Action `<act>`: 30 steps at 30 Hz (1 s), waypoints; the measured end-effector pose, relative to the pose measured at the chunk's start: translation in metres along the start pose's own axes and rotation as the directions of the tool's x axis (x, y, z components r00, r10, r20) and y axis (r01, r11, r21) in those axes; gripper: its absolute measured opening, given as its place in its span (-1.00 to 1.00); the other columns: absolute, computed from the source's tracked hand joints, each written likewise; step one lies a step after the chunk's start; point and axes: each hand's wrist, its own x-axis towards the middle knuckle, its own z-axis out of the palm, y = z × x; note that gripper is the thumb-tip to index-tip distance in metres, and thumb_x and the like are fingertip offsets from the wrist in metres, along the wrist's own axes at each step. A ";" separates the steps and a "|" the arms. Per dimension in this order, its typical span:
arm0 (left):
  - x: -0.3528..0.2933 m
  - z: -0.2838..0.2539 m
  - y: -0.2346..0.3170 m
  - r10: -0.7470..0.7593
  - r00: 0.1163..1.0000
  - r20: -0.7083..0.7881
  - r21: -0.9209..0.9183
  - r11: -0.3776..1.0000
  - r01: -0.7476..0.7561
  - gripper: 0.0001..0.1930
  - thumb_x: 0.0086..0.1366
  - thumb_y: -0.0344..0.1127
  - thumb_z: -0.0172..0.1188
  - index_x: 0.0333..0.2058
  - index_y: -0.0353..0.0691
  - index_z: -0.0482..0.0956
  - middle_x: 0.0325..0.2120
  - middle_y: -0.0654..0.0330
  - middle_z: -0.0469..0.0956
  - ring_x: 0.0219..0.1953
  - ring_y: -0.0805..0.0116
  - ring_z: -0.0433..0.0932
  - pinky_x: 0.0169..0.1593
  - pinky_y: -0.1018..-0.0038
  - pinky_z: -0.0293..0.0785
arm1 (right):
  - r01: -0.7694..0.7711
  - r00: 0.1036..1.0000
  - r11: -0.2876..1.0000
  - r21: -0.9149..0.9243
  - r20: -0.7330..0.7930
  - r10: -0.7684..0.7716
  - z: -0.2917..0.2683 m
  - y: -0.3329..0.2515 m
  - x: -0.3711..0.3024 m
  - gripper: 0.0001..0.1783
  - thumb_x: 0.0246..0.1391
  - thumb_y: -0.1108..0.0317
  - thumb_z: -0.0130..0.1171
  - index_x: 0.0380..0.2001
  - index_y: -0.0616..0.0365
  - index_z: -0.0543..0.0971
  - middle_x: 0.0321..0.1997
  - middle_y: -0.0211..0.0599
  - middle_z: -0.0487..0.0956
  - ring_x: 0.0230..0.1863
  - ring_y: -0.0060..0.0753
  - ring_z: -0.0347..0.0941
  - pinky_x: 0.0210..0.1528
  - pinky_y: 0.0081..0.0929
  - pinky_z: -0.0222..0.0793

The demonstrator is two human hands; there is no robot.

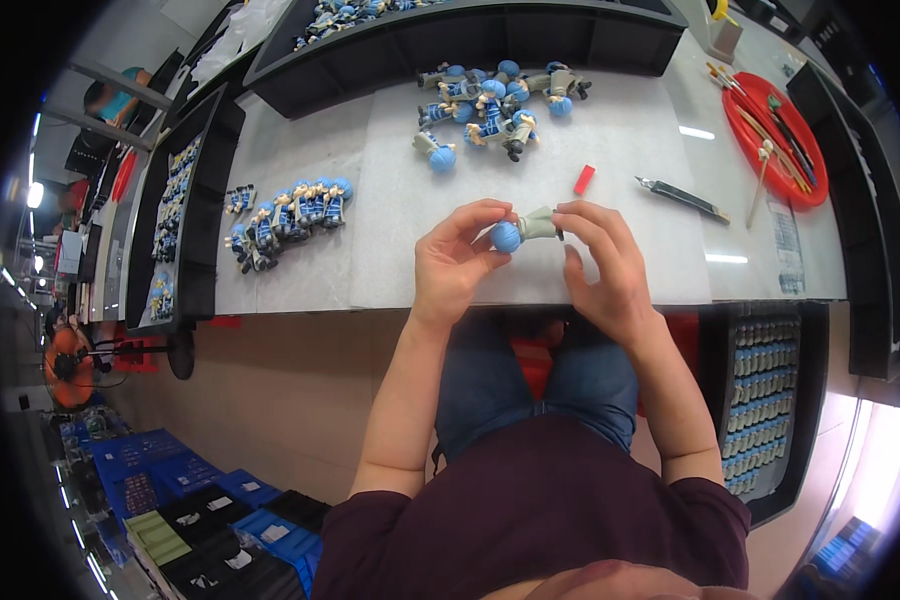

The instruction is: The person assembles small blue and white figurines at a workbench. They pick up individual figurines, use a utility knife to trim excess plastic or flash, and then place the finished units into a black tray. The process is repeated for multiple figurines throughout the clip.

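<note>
Between my two hands, just above the table's near edge, a small toy figure (pixel 536 224) lies sideways, with a round blue head and a grey-green body. The fingers of my left hand (pixel 452 262) pinch it at the blue head. My right hand (pixel 610 262) grips the dark foot end with thumb apart and fingertips on it. Beyond my hands lies a heap of similar blue-headed figures (pixel 492 92). A small red block (pixel 584 180) rests on the white sheet past my right fingers. To its right is a craft knife (pixel 683 198).
Rows of figures (pixel 290 217) stand at the left. Black trays hold more figures: one at the back (pixel 470 62), one at the left (pixel 202 230), one below right (pixel 808 400). A red dish (pixel 820 185) with brushes sits at the right, beside another black tray (pixel 860 220).
</note>
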 end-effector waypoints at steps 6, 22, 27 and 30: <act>-0.001 -0.002 -0.002 0.006 1.000 0.013 -0.024 1.000 -0.006 -0.54 -0.10 -0.81 0.07 -0.16 -0.34 0.44 -0.10 0.07 0.39 -0.05 0.26 0.42 -0.04 0.43 0.43 | -0.024 1.000 0.997 0.073 -0.005 0.025 0.007 0.006 -0.004 -0.62 -0.34 0.71 0.15 -0.33 0.20 0.47 -0.20 -0.18 0.43 -0.23 -0.18 0.40 -0.28 -0.39 0.38; -0.001 0.004 -0.002 -0.010 1.000 0.007 0.050 0.999 0.010 -0.59 -0.02 -0.77 0.05 -0.15 -0.34 0.44 -0.07 0.03 0.38 -0.07 0.29 0.43 -0.02 0.44 0.41 | -0.076 0.994 0.988 0.135 -0.072 0.086 0.010 0.012 -0.011 -0.70 -0.32 0.65 0.22 -0.39 0.22 0.46 -0.28 -0.19 0.42 -0.29 -0.26 0.41 -0.35 -0.47 0.39; 0.000 -0.003 -0.008 -0.001 1.000 -0.023 0.128 0.992 0.004 -0.68 0.08 -0.54 0.15 -0.13 -0.33 0.42 -0.18 0.08 0.45 -0.16 0.36 0.45 -0.12 0.45 0.46 | -0.073 0.986 0.967 0.244 -0.129 0.107 0.008 0.001 -0.009 -0.60 -0.33 0.61 0.24 -0.29 0.17 0.47 -0.24 -0.18 0.42 -0.26 -0.22 0.41 -0.29 -0.42 0.40; 0.000 0.006 -0.004 -0.131 0.986 -0.100 0.039 0.990 0.136 -0.70 0.09 -0.44 0.20 -0.18 -0.35 0.42 -0.29 0.13 0.48 -0.28 0.42 0.48 -0.22 0.50 0.49 | 0.063 0.996 0.991 0.119 -0.073 -0.054 0.003 0.002 -0.010 -0.56 -0.38 0.58 0.27 -0.28 0.16 0.48 -0.23 -0.20 0.42 -0.25 -0.20 0.40 -0.27 -0.40 0.40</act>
